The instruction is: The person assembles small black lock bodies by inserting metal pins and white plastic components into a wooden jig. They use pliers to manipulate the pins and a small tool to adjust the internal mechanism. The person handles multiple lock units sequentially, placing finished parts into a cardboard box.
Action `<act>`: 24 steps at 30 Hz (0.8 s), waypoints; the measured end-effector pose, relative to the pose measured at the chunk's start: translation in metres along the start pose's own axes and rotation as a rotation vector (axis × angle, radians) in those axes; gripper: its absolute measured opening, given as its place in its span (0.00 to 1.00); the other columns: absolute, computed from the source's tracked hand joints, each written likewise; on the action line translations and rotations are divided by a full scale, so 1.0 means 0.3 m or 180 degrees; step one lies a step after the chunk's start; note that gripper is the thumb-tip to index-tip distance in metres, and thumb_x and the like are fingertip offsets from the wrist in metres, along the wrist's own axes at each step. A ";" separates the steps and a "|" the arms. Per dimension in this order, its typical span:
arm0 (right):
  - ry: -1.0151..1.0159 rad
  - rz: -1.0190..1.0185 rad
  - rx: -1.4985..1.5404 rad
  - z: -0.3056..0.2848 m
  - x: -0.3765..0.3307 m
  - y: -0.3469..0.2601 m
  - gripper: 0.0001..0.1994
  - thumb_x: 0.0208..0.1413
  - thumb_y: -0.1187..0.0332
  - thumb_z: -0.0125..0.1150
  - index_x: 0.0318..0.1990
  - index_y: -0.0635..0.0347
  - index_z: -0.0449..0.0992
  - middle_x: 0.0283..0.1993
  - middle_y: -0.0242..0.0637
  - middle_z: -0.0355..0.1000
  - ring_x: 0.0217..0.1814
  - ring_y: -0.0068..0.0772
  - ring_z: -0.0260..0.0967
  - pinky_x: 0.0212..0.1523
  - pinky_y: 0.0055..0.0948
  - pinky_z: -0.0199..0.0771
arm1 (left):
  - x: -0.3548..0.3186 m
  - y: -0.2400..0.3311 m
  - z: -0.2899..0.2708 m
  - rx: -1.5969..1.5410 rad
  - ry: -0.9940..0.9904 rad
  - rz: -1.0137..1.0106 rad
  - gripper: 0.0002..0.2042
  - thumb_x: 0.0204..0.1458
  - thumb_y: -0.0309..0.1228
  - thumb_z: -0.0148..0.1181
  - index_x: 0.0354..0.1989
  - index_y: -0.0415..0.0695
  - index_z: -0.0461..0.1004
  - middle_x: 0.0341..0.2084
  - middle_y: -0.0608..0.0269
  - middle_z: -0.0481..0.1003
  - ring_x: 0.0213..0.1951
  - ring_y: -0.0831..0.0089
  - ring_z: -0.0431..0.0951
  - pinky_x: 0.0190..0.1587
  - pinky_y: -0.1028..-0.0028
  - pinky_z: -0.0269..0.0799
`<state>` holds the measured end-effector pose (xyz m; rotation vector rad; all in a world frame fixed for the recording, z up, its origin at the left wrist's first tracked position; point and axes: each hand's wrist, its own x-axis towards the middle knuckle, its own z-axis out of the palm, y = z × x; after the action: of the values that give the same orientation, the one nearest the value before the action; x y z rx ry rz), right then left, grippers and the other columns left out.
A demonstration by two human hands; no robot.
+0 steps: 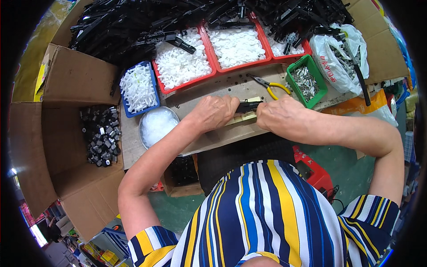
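My left hand (214, 112) and my right hand (278, 115) meet at the middle of the worktop, both closed on a slim black plastic part (247, 106). The part lies across a pale yellow block (243, 117) on the board. Only the short stretch of the part between my hands shows; its ends are hidden by my fingers.
Pliers with yellow handles (272, 87) lie just behind my hands. Red trays of white plastic pieces (209, 57), a blue tray (138, 88), a green bin of metal bits (307, 81), a round dish (156, 125), a white bag (339, 58) and a heap of black parts (133, 26) ring the board. An open cardboard box (66, 147) stands left.
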<state>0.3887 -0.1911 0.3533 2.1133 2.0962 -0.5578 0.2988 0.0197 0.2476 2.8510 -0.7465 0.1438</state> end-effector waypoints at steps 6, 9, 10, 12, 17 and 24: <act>0.0112 0.0118 -0.0124 0.046 -0.027 0.012 0.08 0.51 0.75 0.53 0.36 0.72 0.73 0.23 0.48 0.75 0.29 0.45 0.79 0.28 0.41 0.78 | 0.004 0.018 -0.038 -0.0203 -0.0268 -0.0120 0.13 0.59 0.37 0.55 0.30 0.39 0.66 0.19 0.51 0.75 0.22 0.55 0.80 0.21 0.60 0.74; 0.0008 -0.0243 0.0301 0.012 0.016 0.141 0.06 0.52 0.75 0.54 0.33 0.64 0.77 0.28 0.47 0.76 0.35 0.49 0.78 0.32 0.44 0.78 | -0.001 0.026 -0.021 -0.0183 -0.0350 -0.0255 0.18 0.59 0.43 0.57 0.31 0.39 0.66 0.19 0.50 0.75 0.22 0.53 0.79 0.22 0.59 0.74; -0.0072 -0.0266 0.0251 0.000 0.029 0.151 0.05 0.51 0.75 0.54 0.32 0.63 0.77 0.28 0.47 0.76 0.34 0.49 0.78 0.32 0.44 0.78 | -0.001 0.034 -0.021 -0.0213 -0.0352 -0.0325 0.19 0.59 0.45 0.57 0.31 0.39 0.66 0.19 0.50 0.75 0.22 0.51 0.79 0.23 0.58 0.74; -0.0234 -0.0307 0.0151 -0.017 0.042 0.153 0.04 0.51 0.75 0.55 0.29 0.63 0.77 0.27 0.47 0.76 0.33 0.50 0.78 0.31 0.44 0.78 | -0.004 0.052 -0.023 -0.0264 -0.0322 -0.0425 0.21 0.59 0.47 0.58 0.32 0.38 0.65 0.19 0.48 0.75 0.22 0.49 0.78 0.24 0.57 0.73; 0.0110 -0.0390 -0.0636 0.040 -0.010 0.052 0.10 0.49 0.74 0.58 0.38 0.70 0.78 0.22 0.43 0.75 0.28 0.42 0.79 0.26 0.40 0.77 | -0.030 0.105 0.000 -0.0528 -0.0073 -0.0782 0.22 0.58 0.48 0.58 0.35 0.37 0.66 0.21 0.45 0.77 0.25 0.46 0.80 0.26 0.53 0.74; 0.0968 0.0593 -0.1993 0.240 -0.043 -0.084 0.17 0.50 0.69 0.57 0.44 0.74 0.77 0.17 0.31 0.70 0.19 0.26 0.72 0.18 0.29 0.68 | -0.024 0.156 -0.035 -0.0852 -0.0019 -0.1235 0.22 0.57 0.48 0.61 0.36 0.37 0.68 0.21 0.40 0.76 0.27 0.40 0.78 0.30 0.49 0.73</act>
<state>0.3513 -0.2263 0.2954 2.0484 1.8304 0.4192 0.2689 -0.0147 0.2642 2.6737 -0.1835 -0.0205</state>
